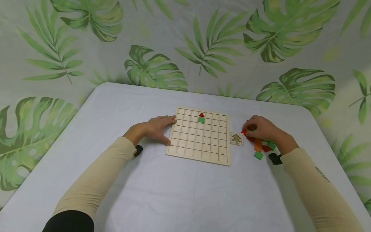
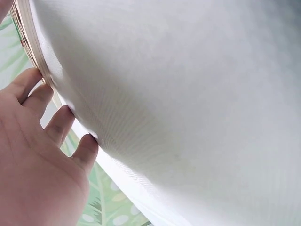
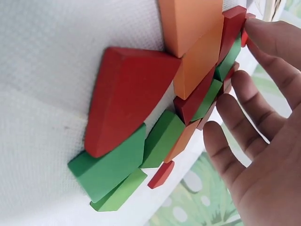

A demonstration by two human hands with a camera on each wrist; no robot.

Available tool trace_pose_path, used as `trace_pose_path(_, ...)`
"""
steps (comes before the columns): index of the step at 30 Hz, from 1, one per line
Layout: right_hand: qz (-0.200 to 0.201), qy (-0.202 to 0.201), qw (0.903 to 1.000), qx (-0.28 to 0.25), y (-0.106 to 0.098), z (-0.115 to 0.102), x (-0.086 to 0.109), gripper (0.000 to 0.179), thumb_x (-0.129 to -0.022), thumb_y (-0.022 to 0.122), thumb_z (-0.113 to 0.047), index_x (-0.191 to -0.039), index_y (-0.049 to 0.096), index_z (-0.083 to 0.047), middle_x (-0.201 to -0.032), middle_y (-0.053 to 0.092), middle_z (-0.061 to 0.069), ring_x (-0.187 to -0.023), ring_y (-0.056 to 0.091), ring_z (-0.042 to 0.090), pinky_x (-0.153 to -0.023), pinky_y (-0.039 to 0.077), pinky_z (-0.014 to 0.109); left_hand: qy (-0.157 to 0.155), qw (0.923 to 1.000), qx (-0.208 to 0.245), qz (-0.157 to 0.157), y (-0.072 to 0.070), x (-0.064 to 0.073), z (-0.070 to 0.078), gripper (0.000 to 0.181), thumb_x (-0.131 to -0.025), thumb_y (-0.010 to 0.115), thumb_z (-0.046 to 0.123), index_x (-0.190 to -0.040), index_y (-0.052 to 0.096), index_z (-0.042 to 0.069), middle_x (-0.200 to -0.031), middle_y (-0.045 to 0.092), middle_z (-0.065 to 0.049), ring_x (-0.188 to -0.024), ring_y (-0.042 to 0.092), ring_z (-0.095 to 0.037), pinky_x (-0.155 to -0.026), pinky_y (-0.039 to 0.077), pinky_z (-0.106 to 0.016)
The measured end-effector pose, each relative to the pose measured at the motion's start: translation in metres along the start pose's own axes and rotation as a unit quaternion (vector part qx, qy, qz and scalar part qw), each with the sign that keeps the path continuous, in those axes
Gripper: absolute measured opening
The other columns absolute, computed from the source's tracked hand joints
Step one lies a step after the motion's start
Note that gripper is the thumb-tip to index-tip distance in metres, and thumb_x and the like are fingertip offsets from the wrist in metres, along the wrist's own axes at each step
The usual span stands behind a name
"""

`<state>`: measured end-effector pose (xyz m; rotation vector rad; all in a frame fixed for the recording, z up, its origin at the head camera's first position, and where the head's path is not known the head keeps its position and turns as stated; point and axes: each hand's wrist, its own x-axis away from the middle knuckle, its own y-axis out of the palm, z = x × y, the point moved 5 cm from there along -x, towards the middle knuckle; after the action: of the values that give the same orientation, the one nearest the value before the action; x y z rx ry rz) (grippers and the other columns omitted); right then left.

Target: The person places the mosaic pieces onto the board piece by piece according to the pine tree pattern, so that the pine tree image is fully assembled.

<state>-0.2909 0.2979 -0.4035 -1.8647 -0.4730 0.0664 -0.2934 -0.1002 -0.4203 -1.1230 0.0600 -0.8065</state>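
A wooden grid board [image 1: 195,138] lies on the white table, with a red triangle [image 1: 201,114] above a green square [image 1: 201,120] in cells near its far edge. My left hand [image 1: 157,128] rests at the board's left edge, thumb and fingers spread; the left wrist view shows its fingertips against that edge. At the right, my right hand [image 1: 260,129] reaches over a pile of red, green and orange blocks [image 3: 200,70]. Its thumb and forefinger pinch a small red block [image 3: 244,34] at the pile's far side. The other fingers lie loosely bent beside the pile.
A small pattern card [image 1: 236,139] with a tree picture lies against the board's right side. One green block [image 1: 258,155] sits at the pile's near edge. Behind the white table [image 1: 179,190] hangs a leaf-patterned cloth [image 1: 162,38].
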Motion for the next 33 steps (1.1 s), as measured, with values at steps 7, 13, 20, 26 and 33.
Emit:
trace_pose_path(7, 0.02, 0.01, 0.9997, 0.011, -0.002, 0.005, -0.003, 0.024, -0.092, 0.069, -0.02, -0.11, 0.073, -0.006, -0.111, 0.062, 0.018, -0.095, 0.056, 0.029, -0.084, 0.051, 0.047, -0.002, 1.0, 0.004, -0.002, -0.001, 0.002, -0.001, 0.098, -0.079, 0.081, 0.04, -0.158, 0.028, 0.017, -0.17, 0.009, 0.003, -0.157, 0.009, -0.031, -0.125, 0.014, -0.056)
trace_pose_path(13, 0.047, -0.003, 0.9985, 0.028, -0.003, 0.008, -0.003, 0.022, -0.094, 0.065, -0.019, -0.108, 0.072, -0.004, -0.105, 0.063, 0.019, -0.088, 0.054, 0.027, -0.078, 0.048, 0.042, 0.001, 1.0, 0.007, -0.004, 0.0, 0.001, -0.002, 0.098, -0.079, 0.081, 0.041, -0.158, 0.028, 0.017, -0.17, 0.009, 0.003, -0.157, 0.009, -0.032, -0.124, 0.014, -0.057)
trace_pose_path(20, 0.047, 0.002, 0.9979, 0.046, -0.003, 0.006, -0.009, 0.024, -0.092, 0.063, -0.018, -0.107, 0.071, -0.002, -0.109, 0.061, 0.022, -0.092, 0.053, 0.032, -0.08, 0.048, 0.047, -0.003, 1.0, 0.003, -0.001, -0.002, 0.002, -0.003, 0.098, -0.079, 0.081, 0.042, -0.158, 0.027, 0.018, -0.17, 0.008, 0.004, -0.157, 0.009, -0.031, -0.125, 0.014, -0.057)
trace_pose_path(26, 0.059, 0.014, 0.9964, 0.059, -0.003, 0.002, -0.014, 0.022, -0.095, 0.06, -0.021, -0.101, 0.071, -0.002, -0.102, 0.062, 0.019, -0.091, 0.053, 0.031, -0.08, 0.047, 0.046, 0.002, 1.0, 0.003, -0.005, -0.001, 0.001, 0.0, 0.098, -0.08, 0.08, 0.042, -0.158, 0.027, 0.018, -0.17, 0.009, 0.004, -0.157, 0.008, -0.031, -0.125, 0.014, -0.056)
trace_pose_path(33, 0.028, -0.024, 0.9989, 0.027, 0.0, -0.002, -0.016, 0.034, -0.086, 0.054, 0.003, -0.114, 0.073, -0.005, -0.102, 0.062, 0.016, -0.086, 0.049, 0.027, -0.076, 0.044, 0.038, -0.001, 1.0, -0.003, -0.004, -0.001, 0.001, 0.0, 0.098, -0.08, 0.08, 0.043, -0.158, 0.027, 0.017, -0.17, 0.009, 0.003, -0.157, 0.009, -0.031, -0.125, 0.014, -0.056)
